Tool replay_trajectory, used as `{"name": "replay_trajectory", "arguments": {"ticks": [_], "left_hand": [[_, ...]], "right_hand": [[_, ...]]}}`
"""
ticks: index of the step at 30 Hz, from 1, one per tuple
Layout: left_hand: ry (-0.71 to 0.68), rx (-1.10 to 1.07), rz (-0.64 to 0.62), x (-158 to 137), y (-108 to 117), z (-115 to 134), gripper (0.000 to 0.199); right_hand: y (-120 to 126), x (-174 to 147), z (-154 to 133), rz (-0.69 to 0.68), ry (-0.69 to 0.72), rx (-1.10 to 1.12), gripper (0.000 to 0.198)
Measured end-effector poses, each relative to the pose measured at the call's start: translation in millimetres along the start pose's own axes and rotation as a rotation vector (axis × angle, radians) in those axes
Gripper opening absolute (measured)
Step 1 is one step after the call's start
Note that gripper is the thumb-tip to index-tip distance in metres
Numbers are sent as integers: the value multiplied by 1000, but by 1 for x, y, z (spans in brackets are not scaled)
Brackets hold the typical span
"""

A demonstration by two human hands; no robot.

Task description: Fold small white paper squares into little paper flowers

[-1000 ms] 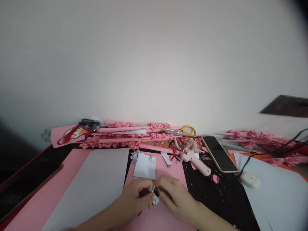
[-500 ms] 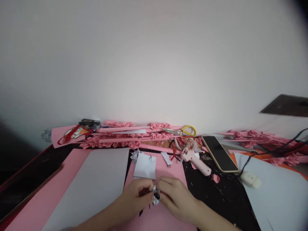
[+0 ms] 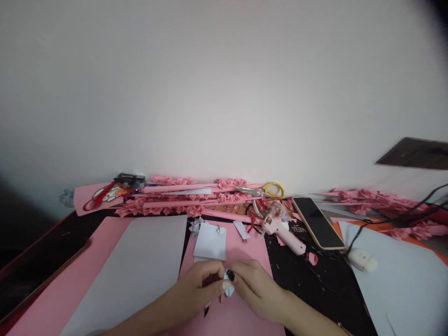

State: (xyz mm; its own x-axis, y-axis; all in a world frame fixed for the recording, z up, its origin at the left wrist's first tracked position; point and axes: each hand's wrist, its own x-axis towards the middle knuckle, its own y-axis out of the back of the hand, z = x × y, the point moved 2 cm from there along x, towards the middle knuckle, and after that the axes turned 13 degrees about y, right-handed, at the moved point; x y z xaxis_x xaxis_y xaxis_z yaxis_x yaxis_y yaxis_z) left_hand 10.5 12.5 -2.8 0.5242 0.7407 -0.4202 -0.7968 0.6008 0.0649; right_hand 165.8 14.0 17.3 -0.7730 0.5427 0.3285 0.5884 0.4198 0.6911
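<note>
Between my two hands is a small folded piece of white paper [image 3: 229, 291], partly covered by the fingers. My left hand [image 3: 201, 284] pinches it from the left, with the thumb across its front. From the other side, my right hand [image 3: 254, 287] grips it, a dark-nailed thumb at its upper edge. Just beyond the hands, a stack of white paper squares [image 3: 210, 241] lies on a pink sheet [image 3: 245, 256]. Small folded paper pieces [image 3: 198, 227] sit at the stack's upper left, and another rests on its top right corner. A white paper strip [image 3: 241, 230] lies to the right.
Pink paper flower stems [image 3: 175, 204] line the wall, with yellow-handled scissors [image 3: 273, 189] on them. Right of centre are a pink glue gun [image 3: 285, 234], a phone [image 3: 318, 224], cables and a white case [image 3: 363, 260]. A large white sheet [image 3: 140, 261] lies at left.
The folded paper has turned slightly between my fingers. My right thumb has moved up along it, and the left thumb now shows on its front.
</note>
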Motion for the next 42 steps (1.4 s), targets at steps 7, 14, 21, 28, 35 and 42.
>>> {"name": "replay_trajectory", "arguments": {"ticks": [7,14,21,28,35,42], "left_hand": [[-9,-51,-24,0,1,-1,24],[-27,-208,-100,1,3,2,28],[5,-343,-187,0,5,4,29],[30,-328,-158,1,4,4,30],[19,-284,-131,1,3,3,31],[39,-263,-103,2,2,-1,31]], "right_hand": [[2,3,1,53,-9,79,30],[3,-3,6,99,-59,159,30],[1,-4,3,96,-56,192,20],[2,0,1,105,18,108,16],[1,1,-2,38,5,109,18],[0,-2,1,-3,-21,123,20]]}}
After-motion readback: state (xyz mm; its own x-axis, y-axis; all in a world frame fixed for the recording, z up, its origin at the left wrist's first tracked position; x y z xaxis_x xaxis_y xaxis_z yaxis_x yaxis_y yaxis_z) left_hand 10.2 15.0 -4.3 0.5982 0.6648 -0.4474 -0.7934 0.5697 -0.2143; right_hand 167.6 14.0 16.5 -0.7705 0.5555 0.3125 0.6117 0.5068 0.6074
